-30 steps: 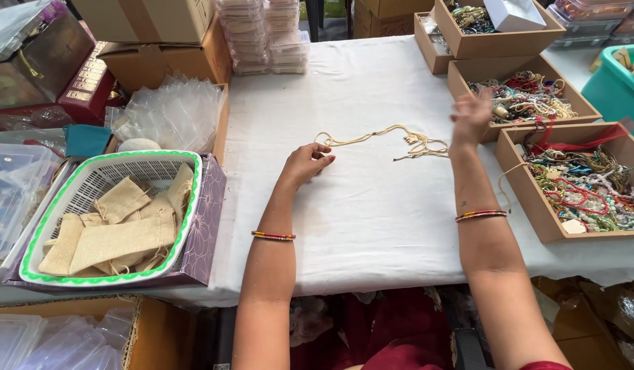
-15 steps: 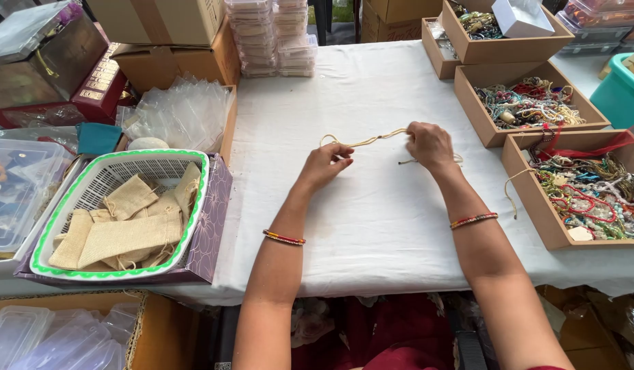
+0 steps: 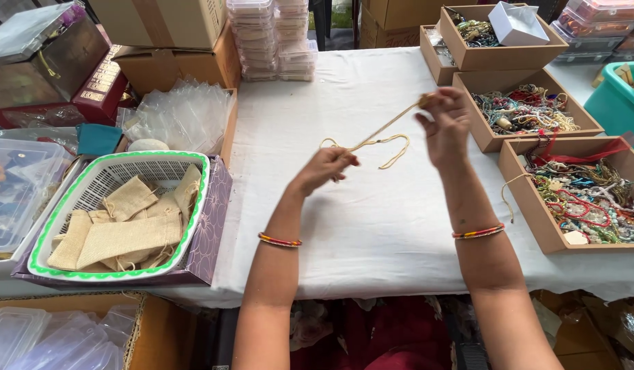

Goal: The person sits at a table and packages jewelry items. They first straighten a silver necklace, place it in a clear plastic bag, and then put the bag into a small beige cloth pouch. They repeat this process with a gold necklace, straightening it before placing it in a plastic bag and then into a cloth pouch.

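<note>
A thin tan cord (image 3: 380, 140) is stretched in the air above the white cloth (image 3: 372, 219) covering the table. My right hand (image 3: 444, 127) is raised and pinches the cord's far end between thumb and fingers. Lower down, my left hand (image 3: 324, 169) grips the cord's near part, and loose loops hang between the two hands. Each wrist wears a red and gold bangle.
Brown cardboard trays of mixed beads and necklaces (image 3: 581, 192) (image 3: 526, 109) line the right side. A white and green plastic basket (image 3: 187, 205) with burlap pouches sits at left, behind it clear plastic bags (image 3: 176, 113). Stacked clear boxes (image 3: 272, 38) stand at the back.
My right hand went from the bead tray to the cord on the cloth, took hold of its end and lifted it up and to the right. My left hand rose slightly with it.
</note>
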